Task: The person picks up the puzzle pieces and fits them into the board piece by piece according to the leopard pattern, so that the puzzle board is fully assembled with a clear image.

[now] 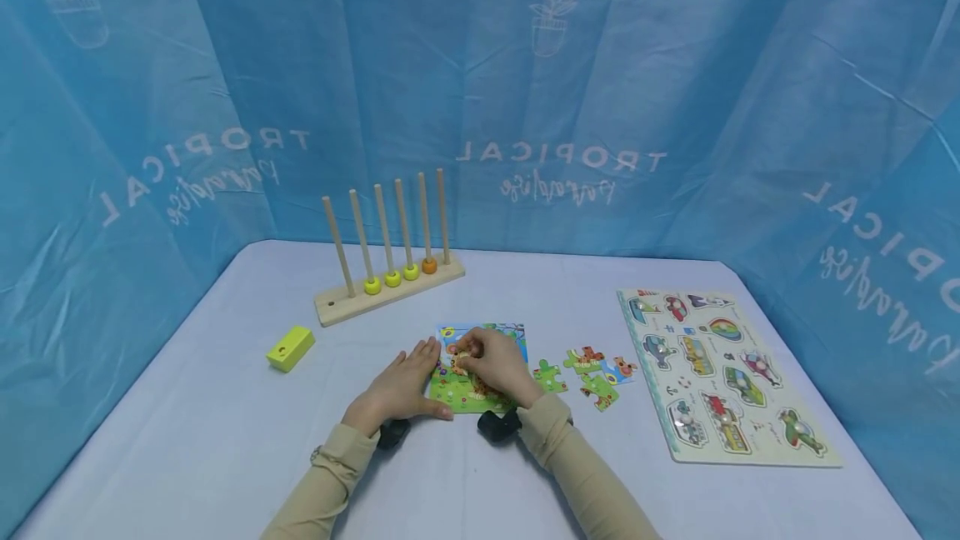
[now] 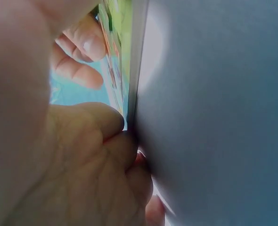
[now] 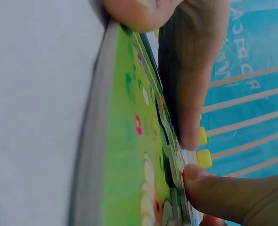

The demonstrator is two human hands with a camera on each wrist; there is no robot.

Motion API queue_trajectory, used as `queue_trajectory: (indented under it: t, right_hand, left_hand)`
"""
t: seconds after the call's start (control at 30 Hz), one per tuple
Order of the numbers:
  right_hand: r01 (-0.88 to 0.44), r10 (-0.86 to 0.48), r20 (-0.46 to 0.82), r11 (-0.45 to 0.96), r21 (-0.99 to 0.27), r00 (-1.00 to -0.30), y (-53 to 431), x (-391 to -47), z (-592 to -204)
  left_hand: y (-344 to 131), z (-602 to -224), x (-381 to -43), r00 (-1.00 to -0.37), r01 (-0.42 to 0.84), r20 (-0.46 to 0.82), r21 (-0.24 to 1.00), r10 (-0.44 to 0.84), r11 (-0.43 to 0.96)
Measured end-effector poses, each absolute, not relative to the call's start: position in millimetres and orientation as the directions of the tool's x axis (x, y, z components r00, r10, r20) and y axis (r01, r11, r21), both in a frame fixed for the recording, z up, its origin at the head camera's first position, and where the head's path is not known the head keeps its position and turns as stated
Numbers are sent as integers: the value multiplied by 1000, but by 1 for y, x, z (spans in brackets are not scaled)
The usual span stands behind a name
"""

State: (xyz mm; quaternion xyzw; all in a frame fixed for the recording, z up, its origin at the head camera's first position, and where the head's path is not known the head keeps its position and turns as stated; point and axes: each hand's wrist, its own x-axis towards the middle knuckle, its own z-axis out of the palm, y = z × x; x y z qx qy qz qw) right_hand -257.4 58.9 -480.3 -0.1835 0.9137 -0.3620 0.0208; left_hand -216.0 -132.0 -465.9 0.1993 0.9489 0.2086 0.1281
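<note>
A small jigsaw puzzle board (image 1: pixel 447 395) with a bright green, cartoon-animal picture lies on the table between my hands. My left hand (image 1: pixel 399 387) rests flat along its left side, fingers extended and thumb near the front edge. Over the upper left of the picture, my right hand (image 1: pixel 497 362) pinches a jigsaw piece (image 1: pixel 459 362) between thumb and curled fingers. That piece looks slightly raised and tilted in the right wrist view, under the right thumb (image 3: pixel 214 190). Right of the board lie several loose pieces, among them a green piece (image 1: pixel 551 376) and an orange-and-blue piece (image 1: pixel 618 370).
Behind and left stands a wooden peg rack (image 1: pixel 390 294) with yellow and orange beads. A yellow block (image 1: pixel 291 348) lies at the left. A large vehicle puzzle board (image 1: pixel 772 432) occupies the right side. Blue curtains (image 1: pixel 480 90) surround the white table (image 1: pixel 187 423).
</note>
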Motion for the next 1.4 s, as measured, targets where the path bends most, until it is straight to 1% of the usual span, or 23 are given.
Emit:
queue_trajectory:
  t: [0.3, 0.47, 0.53, 0.6, 0.73, 0.83, 0.9, 1.0, 1.1, 1.17, 1.27, 1.4]
  right_hand:
    - [-305, -304, 114, 713, -631, -946, 55, -260, -479]
    - [-331, -325, 128, 706, -626, -937, 56, -261, -482]
    - [-336, -353, 113, 674, -657, -929, 58, -262, -483]
    - [-317, -387, 75, 612, -724, -919, 64, -263, -480]
    - [-226, -454, 10, 424, -877, -891, 87, -268, -472]
    - [-190, -450, 22, 333, -924, -893, 114, -274, -468]
    - [-157, -410, 15, 315, -936, -912, 135, -277, -467]
    - [-102, -345, -21, 334, -937, -938, 167, -279, -469]
    - [-80, -359, -65, 373, -924, -931, 195, -277, -473]
    - [-108, -417, -74, 396, -912, -906, 210, -273, -477]
    - [-181, -525, -65, 405, -896, -849, 221, -267, -479]
    - [-326, -620, -31, 454, -830, -784, 218, -259, -476]
  left_hand:
    - [-131, -465, -217, -891, 316, -163, 446, 423, 838]
    - [-130, -464, -216, -893, 309, -165, 451, 419, 837]
    - [-131, -464, -215, -893, 309, -163, 455, 419, 835]
    - [-131, -464, -214, -893, 309, -162, 459, 420, 833]
    - [-130, -464, -212, -893, 304, -167, 461, 418, 834]
    - [-130, -465, -212, -893, 305, -166, 458, 418, 835]
    - [-129, -465, -212, -895, 306, -163, 453, 415, 837]
    - [-129, -466, -212, -898, 304, -158, 453, 411, 838]
    - [-129, -467, -212, -897, 299, -167, 456, 410, 839]
    - [-129, -467, -212, -895, 299, -173, 453, 412, 840]
    - [-130, -466, -212, -895, 304, -169, 447, 413, 842]
    - [-130, -466, -213, -896, 308, -159, 449, 414, 839]
